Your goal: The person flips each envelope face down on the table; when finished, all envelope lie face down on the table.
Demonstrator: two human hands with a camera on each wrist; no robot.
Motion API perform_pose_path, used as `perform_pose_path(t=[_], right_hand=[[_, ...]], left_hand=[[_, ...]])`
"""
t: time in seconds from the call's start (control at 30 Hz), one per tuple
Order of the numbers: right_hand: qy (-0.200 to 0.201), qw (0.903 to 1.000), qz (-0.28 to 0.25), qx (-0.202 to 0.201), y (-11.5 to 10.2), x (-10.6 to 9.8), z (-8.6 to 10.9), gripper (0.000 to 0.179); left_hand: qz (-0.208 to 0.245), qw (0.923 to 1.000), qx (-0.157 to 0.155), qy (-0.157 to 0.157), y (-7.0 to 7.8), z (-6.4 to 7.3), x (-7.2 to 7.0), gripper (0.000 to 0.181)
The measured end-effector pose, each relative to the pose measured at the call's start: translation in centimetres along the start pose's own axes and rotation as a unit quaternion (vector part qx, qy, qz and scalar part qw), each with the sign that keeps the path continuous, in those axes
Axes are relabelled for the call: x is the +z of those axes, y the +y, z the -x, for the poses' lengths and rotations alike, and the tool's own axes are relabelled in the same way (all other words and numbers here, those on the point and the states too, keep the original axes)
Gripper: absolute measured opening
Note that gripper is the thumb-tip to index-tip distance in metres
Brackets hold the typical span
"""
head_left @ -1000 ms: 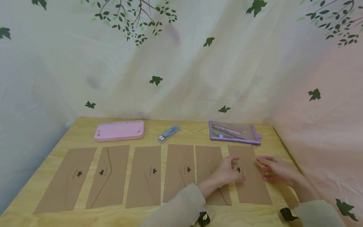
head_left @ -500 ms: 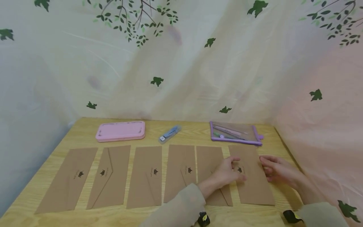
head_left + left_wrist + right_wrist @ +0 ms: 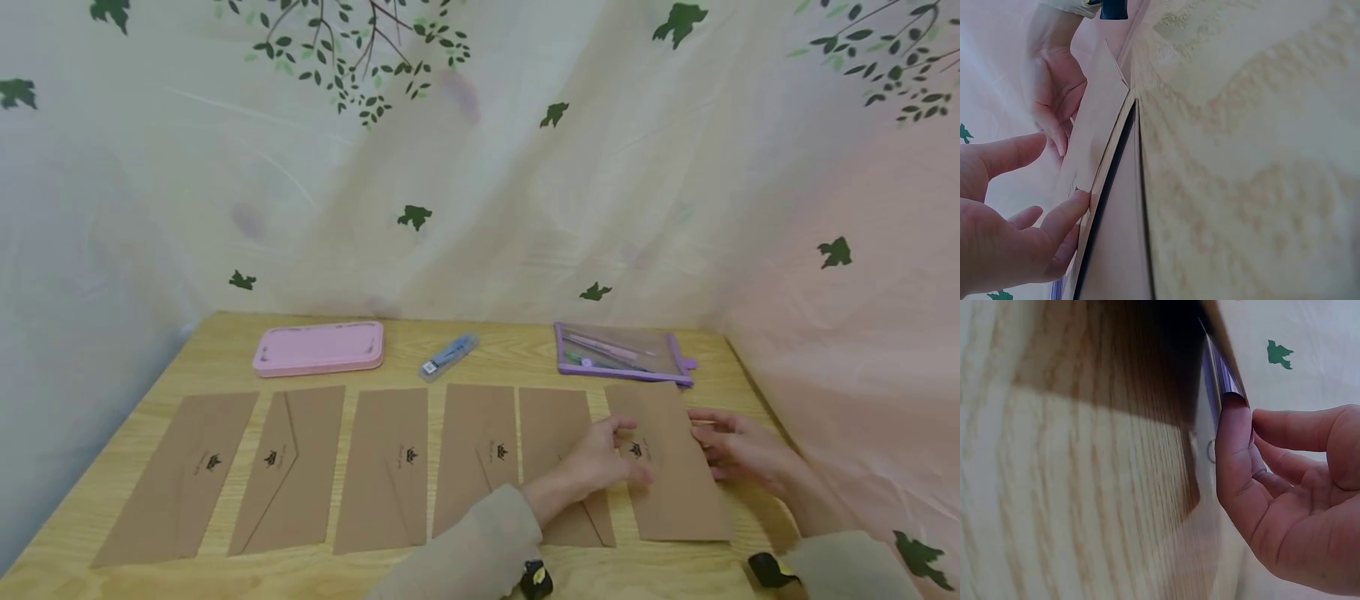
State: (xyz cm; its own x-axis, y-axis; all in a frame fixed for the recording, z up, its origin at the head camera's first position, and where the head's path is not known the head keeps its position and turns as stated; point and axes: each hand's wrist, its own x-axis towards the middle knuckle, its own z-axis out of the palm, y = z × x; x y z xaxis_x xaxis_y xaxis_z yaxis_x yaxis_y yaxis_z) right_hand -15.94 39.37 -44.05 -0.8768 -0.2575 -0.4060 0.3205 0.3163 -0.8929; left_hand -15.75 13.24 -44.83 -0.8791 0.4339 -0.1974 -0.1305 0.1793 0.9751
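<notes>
Several brown paper envelopes lie in a row on the wooden table. Over the rightmost envelope, marked with a small black crown, my two hands stand on either side. My left hand has its fingers at the envelope's left part, thumb spread apart; in the left wrist view a fingertip touches its edge. My right hand pinches the right long edge between thumb and fingers, and that side is raised off the table. Under my left forearm, the neighbouring envelope is partly hidden.
Behind the row lie a pink pencil case, a small blue item in a clear case and a purple-edged see-through pouch with pens. Other envelopes lie leftward. A leaf-patterned curtain encloses the table.
My right hand has closed from beside the envelope onto its right edge, which has risen and shifted slightly right. My left hand has stayed nearly in place.
</notes>
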Motion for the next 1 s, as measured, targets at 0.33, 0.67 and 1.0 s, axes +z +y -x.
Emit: perform_pose_path(t=[0.33,0.67,1.0], right_hand=[[-0.004,0.9999,-0.013,0.003,-0.2,-0.3,0.0,0.064],[-0.005,0.9998,-0.018,0.001,-0.3,-0.5,0.2,0.054],[-0.015,0.9999,-0.003,-0.005,-1.2,-1.1,0.6,0.030]], left_hand=[[0.003,1.0000,-0.003,-0.007,-0.1,-0.3,-0.1,0.067],[0.012,0.9998,-0.004,-0.017,0.1,-0.2,-0.2,0.067],[-0.056,0.9973,0.004,-0.047,0.3,-0.5,-0.4,0.078]])
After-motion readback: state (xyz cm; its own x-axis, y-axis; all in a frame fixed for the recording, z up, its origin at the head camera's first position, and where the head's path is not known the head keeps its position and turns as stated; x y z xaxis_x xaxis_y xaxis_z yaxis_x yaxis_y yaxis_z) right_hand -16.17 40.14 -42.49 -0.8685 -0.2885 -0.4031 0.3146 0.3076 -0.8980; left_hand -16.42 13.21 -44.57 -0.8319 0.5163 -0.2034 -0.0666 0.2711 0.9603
